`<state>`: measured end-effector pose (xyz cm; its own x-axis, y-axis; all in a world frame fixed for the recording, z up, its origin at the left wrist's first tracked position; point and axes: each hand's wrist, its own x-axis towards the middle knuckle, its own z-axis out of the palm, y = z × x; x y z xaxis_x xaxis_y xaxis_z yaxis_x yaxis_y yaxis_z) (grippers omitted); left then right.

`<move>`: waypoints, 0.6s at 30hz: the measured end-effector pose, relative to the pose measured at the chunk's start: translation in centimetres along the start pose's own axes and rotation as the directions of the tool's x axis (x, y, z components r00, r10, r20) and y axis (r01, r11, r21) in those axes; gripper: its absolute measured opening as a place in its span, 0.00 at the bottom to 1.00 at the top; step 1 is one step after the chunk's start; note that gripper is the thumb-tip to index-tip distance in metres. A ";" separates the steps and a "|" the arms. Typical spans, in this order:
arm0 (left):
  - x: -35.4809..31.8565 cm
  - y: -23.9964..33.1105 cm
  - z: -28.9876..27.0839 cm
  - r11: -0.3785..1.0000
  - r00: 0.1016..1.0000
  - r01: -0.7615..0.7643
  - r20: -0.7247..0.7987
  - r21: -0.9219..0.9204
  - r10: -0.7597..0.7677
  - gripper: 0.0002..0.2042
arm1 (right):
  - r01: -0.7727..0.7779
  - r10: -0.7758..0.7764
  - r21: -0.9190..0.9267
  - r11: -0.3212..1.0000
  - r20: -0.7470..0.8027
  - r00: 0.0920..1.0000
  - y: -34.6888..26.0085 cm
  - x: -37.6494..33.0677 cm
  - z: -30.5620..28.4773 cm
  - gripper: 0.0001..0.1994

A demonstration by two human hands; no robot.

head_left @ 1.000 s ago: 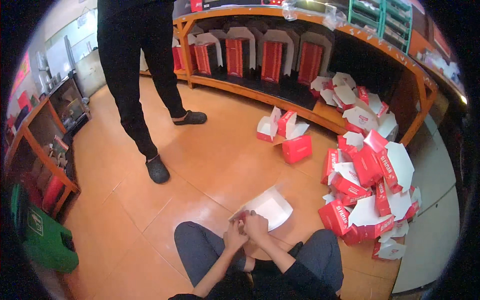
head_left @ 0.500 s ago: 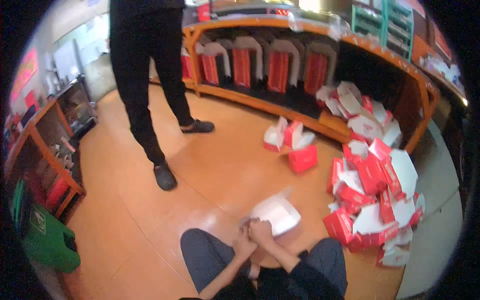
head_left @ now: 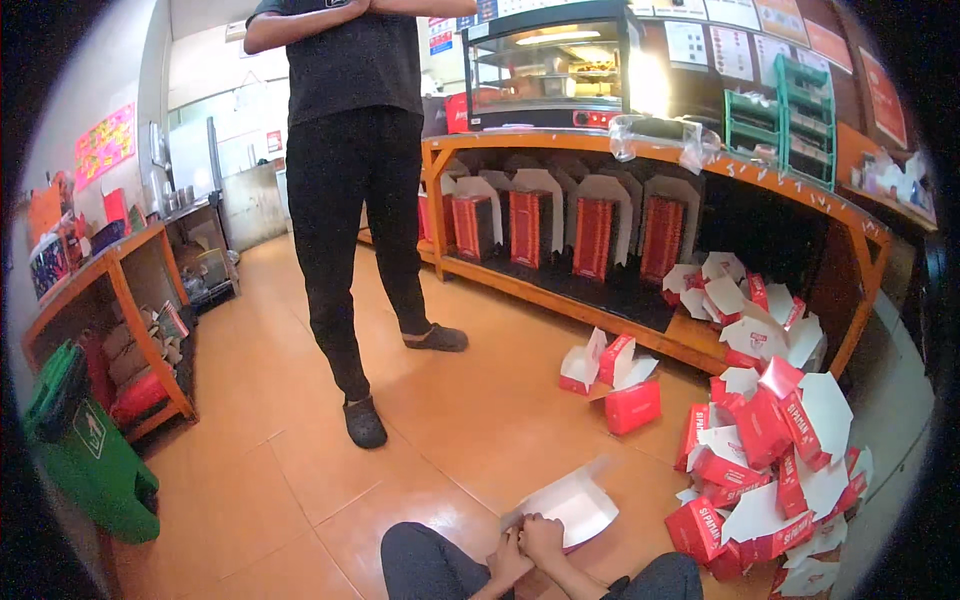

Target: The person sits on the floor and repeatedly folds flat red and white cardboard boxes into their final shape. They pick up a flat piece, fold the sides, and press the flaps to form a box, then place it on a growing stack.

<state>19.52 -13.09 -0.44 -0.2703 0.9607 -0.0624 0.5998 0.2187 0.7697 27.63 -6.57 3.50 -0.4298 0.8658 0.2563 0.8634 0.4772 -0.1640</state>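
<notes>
Box [head_left: 585, 508] just ahead of the person's knees [head_left: 425, 562], white inside up, looks part-folded. Left hand [head_left: 509, 560] and right hand [head_left: 544, 540] together, fingers curled closed on its near-left edge. Corner work likely remains. Shaped boxes [head_left: 765, 425] piled at right, many lids open.

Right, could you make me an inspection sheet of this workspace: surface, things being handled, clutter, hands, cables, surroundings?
Surface: orange tiled floor.
Things being handled: one open carton, white inside.
Clutter: heap of red-and-white boxes on the right; smaller cluster of boxes beyond the carton.
Hands: left hand and right hand together at the carton's left end; exact grip unclear.
Cables: nothing seen.
Surroundings: orange-framed shelf with upright red boxes; green bin at left; standing person ahead.
</notes>
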 end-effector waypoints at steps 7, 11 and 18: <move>1.9 -2.5 1.7 0.966 0.968 -0.246 -0.067 -0.076 0.241 0.39 | -0.031 0.024 0.056 0.998 0.121 0.992 0.5 0.1 -1.1 0.16; 1.3 -0.7 0.3 0.934 0.983 -0.184 -0.071 -0.307 0.170 0.35 | -0.054 0.043 0.070 0.996 0.149 0.988 0.9 -0.4 -3.0 0.24; 1.1 1.9 -1.4 0.830 0.972 -0.231 -0.091 -0.508 0.215 0.34 | -0.197 0.272 0.320 0.927 -0.209 0.939 2.9 -0.5 -3.9 0.22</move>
<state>19.31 -11.85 1.89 -0.2021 0.9657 0.1629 0.1773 -0.1275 0.9759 31.41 -6.20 6.60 -0.1133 0.9114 0.3956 0.8001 0.3197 -0.5076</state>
